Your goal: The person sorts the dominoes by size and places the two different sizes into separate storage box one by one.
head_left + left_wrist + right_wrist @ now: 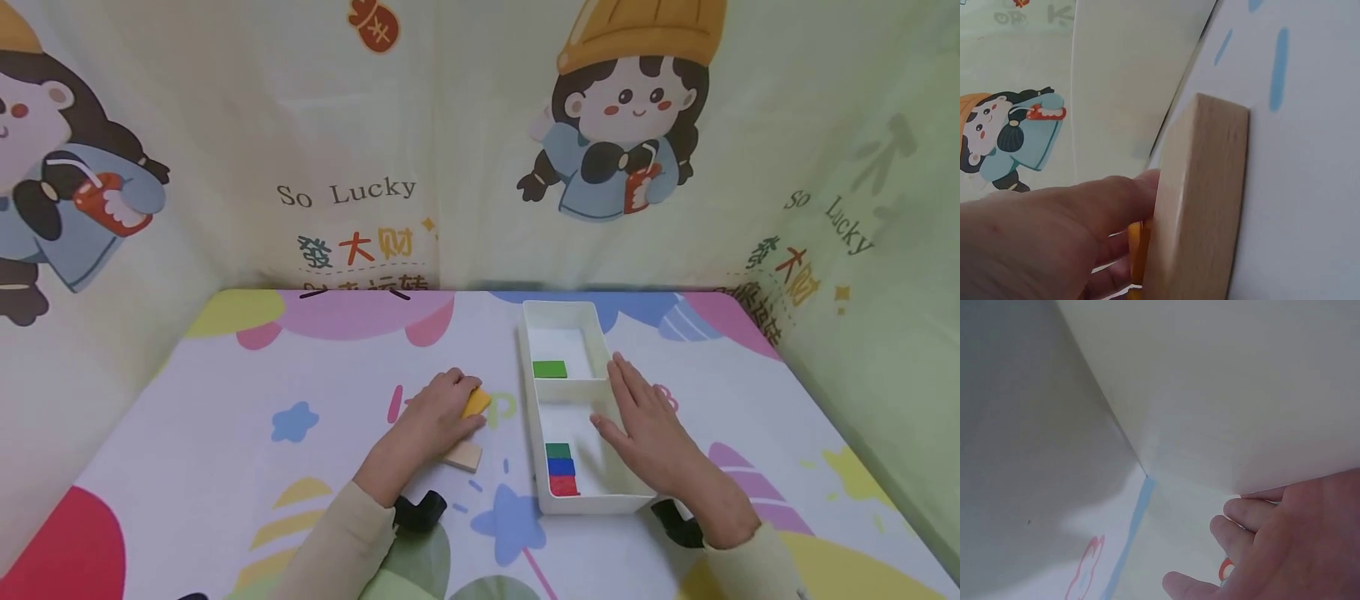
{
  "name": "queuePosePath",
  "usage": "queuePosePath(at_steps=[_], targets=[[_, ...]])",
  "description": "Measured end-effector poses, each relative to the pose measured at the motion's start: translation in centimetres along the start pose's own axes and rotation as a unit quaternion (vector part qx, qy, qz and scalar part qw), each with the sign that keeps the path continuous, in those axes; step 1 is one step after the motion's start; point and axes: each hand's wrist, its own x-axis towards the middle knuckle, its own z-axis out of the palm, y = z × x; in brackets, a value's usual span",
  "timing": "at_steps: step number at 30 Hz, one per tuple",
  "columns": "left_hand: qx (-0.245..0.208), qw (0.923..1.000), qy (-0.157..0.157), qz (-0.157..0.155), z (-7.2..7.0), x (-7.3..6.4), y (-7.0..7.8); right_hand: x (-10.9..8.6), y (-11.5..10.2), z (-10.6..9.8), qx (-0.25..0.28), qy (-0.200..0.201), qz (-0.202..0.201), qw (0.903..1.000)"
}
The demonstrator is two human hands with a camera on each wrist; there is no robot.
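Note:
My left hand [433,414] curls its fingers over a yellow block [477,403], left of a white two-compartment box [592,505]. In the left wrist view the yellow block [1139,250] shows partly behind a plain wooden block [1213,200], with the thumb at the wooden block's far side. The head view has that wooden block [464,457] lying just below the hand, partly covered by it. My right hand [651,429] lies along the box's right wall, fingers straight and thumb over the near compartment. In the right wrist view its fingers [1235,534] extend beside the white wall.
Green [557,451], blue [562,467] and red [563,485] blocks sit in a row in the near compartment's left corner. A light green block [550,369] lies in the far compartment by the divider. Printed cloth walls [480,150] rise behind the table.

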Motion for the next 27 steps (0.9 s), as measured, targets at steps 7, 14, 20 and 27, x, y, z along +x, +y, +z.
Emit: queuePosePath(at_steps=[7, 14, 20, 27], targets=[[0.032, 0.9978, 0.024, 0.053, 0.46, 0.08, 0.06, 0.04, 0.03, 0.10, 0.007, -0.005, 0.001, 1.0000], [0.025, 0.9960, 0.031, 0.080, 0.64, 0.23, 0.20, 0.12, 0.08, 0.04, 0.004, 0.001, 0.003, 1.0000], [0.035, 0.9955, 0.009, 0.087, 0.61, 0.01, 0.24, 0.04, -0.02, 0.04, 0.008, -0.006, 0.006, 0.9999], [0.083, 0.9876, 0.048, 0.125, 0.89, 0.01, 0.20, 0.08, 0.06, 0.05, 0.009, -0.004, 0.004, 0.9999]])
